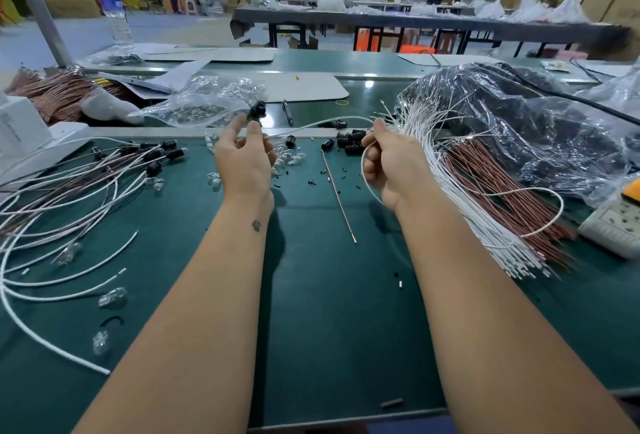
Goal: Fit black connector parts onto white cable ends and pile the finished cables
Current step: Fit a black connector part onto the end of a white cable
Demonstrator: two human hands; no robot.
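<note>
The left hand is pinching a black connector in its fingers — the right hand is gripping a white cable, fingers closed — above the green counter.

White cable arcs between both hands; loose black connectors lie beyond; finished cables piled left.
</note>
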